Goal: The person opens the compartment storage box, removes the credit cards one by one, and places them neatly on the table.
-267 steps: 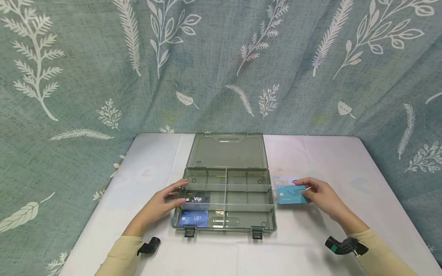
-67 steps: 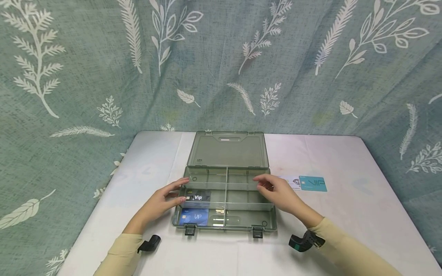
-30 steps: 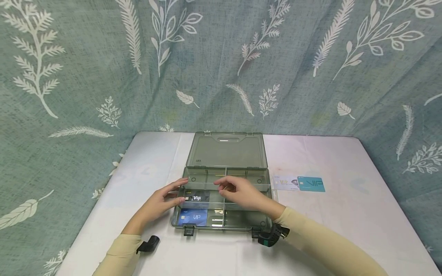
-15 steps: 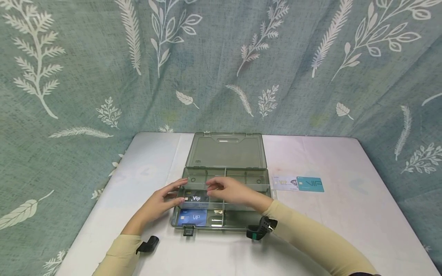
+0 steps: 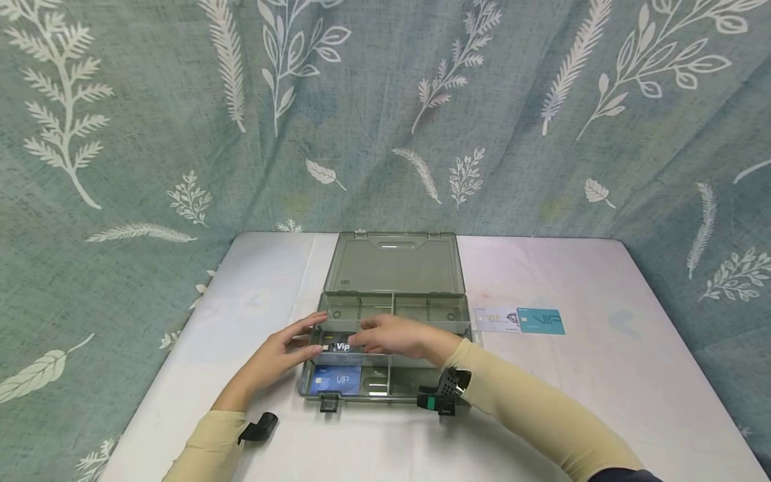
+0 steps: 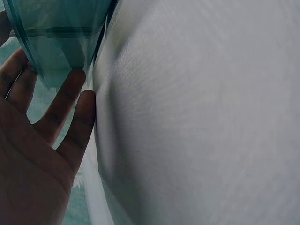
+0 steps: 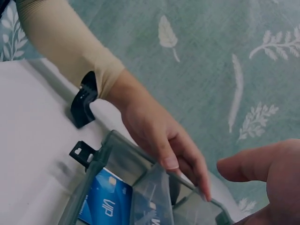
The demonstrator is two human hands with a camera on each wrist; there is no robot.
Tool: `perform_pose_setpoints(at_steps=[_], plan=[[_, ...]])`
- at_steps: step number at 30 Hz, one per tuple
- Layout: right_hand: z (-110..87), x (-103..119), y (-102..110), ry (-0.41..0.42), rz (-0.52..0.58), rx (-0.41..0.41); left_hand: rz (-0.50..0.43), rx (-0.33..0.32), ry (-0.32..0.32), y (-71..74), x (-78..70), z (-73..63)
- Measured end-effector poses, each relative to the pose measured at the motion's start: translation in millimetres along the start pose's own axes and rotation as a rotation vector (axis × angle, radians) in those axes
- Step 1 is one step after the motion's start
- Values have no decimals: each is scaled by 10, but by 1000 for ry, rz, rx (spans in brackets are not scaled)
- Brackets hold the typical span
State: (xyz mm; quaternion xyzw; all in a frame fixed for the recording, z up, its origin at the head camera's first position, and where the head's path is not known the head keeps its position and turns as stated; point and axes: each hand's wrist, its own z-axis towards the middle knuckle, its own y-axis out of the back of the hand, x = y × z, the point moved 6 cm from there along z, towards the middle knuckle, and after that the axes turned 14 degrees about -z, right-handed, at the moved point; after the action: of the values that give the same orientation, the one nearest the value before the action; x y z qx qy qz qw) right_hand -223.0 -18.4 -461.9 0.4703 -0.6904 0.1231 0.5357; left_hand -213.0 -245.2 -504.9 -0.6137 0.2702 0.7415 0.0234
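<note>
A grey-green see-through divided box (image 5: 430, 308) lies with its lid raised back. My left hand (image 5: 277, 361) rests at its left side, thumb and forefinger on the rim; in the left wrist view its fingers (image 6: 58, 110) are nearly straight against the box wall. My right hand (image 5: 397, 335) reaches into the middle-left compartment, fingertips over the right end of a black VIP card (image 5: 332, 341). In the right wrist view the right thumb (image 7: 246, 166) is stretched out with nothing visible against it. A blue VIP card (image 5: 331, 381) lies in the front-left compartment.
Right of the box, a whitish VIP card (image 5: 495, 320) and a teal VIP card (image 5: 542, 321) lie side by side on the white tabletop (image 5: 554, 402). The box lid (image 5: 397, 264) leans back behind it. A leaf-patterned curtain (image 5: 361, 120) hangs behind the table.
My right hand laid down the teal card it held, right of the whitish card. Then it moved left across the box to the black card. My left hand stayed put.
</note>
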Motion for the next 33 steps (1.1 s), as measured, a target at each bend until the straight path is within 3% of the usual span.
perform_pose_setpoints(at_steps=[12,33], plan=[[94,-8,-31,-48,5,9,-1,2,3,3,24,6],[70,1,-53,2,51,-39,11,-5,17,8,59,8]])
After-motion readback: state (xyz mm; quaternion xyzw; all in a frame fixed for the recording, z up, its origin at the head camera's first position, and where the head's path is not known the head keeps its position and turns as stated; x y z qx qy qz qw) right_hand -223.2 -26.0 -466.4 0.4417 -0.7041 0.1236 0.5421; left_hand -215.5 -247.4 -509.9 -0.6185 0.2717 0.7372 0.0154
